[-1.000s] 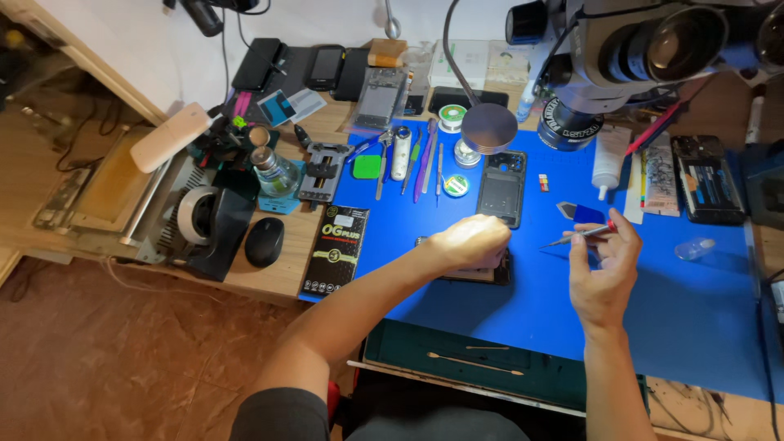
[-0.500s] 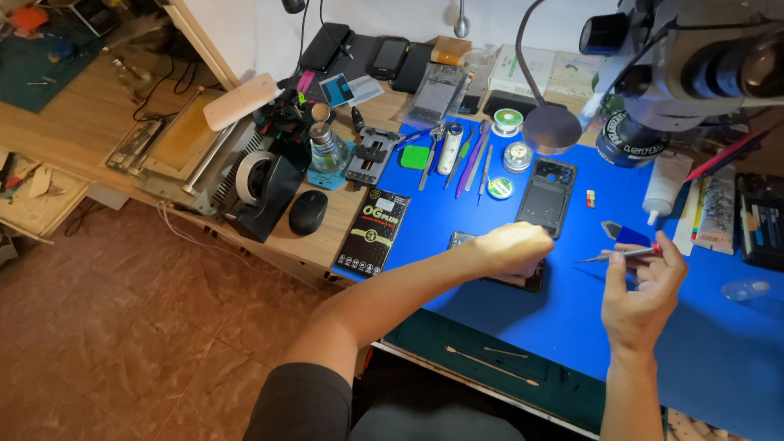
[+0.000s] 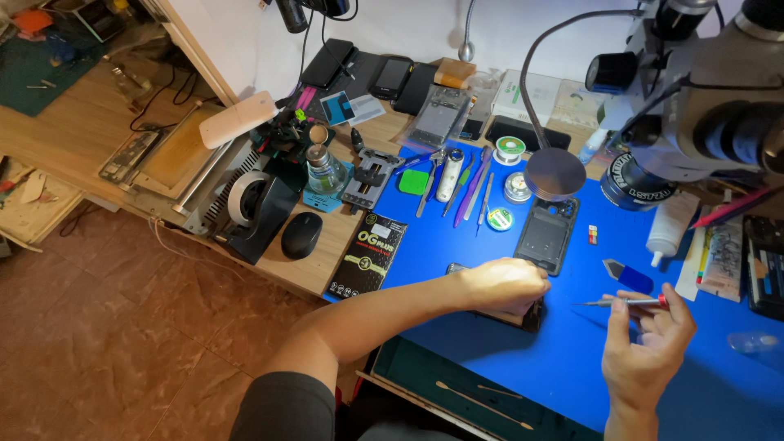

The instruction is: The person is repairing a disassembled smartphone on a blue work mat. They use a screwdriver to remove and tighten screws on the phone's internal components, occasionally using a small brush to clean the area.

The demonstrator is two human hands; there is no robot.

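A large blue rubber work mat (image 3: 572, 359) is spread across the bench. A dark flat phone (image 3: 523, 314) is pressed onto it beneath the left hand (image 3: 502, 284). A thin red-tipped metal screwdriver (image 3: 625, 302) is pinched in the right hand (image 3: 645, 351).

Bare blue mat (image 3: 572, 359) between hands

Bare forearms; a dark grey short sleeve (image 3: 282, 408) on the left arm.
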